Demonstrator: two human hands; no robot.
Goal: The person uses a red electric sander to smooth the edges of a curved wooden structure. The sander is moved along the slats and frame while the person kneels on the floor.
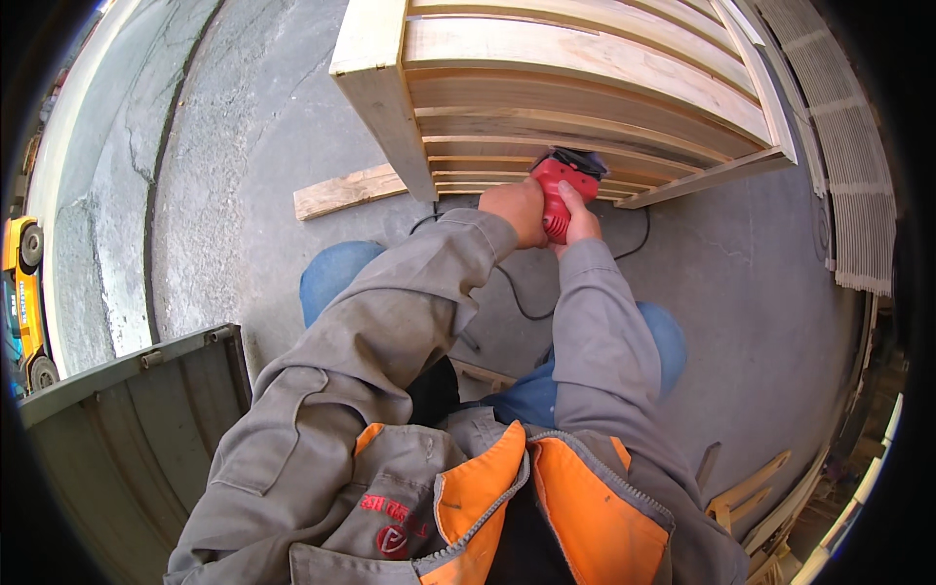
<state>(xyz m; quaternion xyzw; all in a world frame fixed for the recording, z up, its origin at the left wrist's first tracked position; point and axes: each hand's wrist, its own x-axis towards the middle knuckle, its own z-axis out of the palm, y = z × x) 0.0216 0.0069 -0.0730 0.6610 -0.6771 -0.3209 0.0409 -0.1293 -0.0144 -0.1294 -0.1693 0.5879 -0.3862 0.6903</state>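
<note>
Both my hands grip a red electric sander (560,197) in front of me. My left hand (515,211) is closed round its left side, and my right hand (582,218) wraps the right side with the thumb along the body. The sander's dark pad end meets the lower slats of a slatted wooden frame (585,47), which looks like a bench or rack. Whether the pad presses on the wood or sits just off it I cannot tell. A black cord (517,298) loops below the sander on the floor.
One end of the wooden frame rests on a loose plank (346,191) or stands just in front of it. A grey metal panel (146,405) is at lower left, wood offcuts (751,487) at lower right. Stacked slats (838,146) line the right; a yellow vehicle (27,302) stands far left.
</note>
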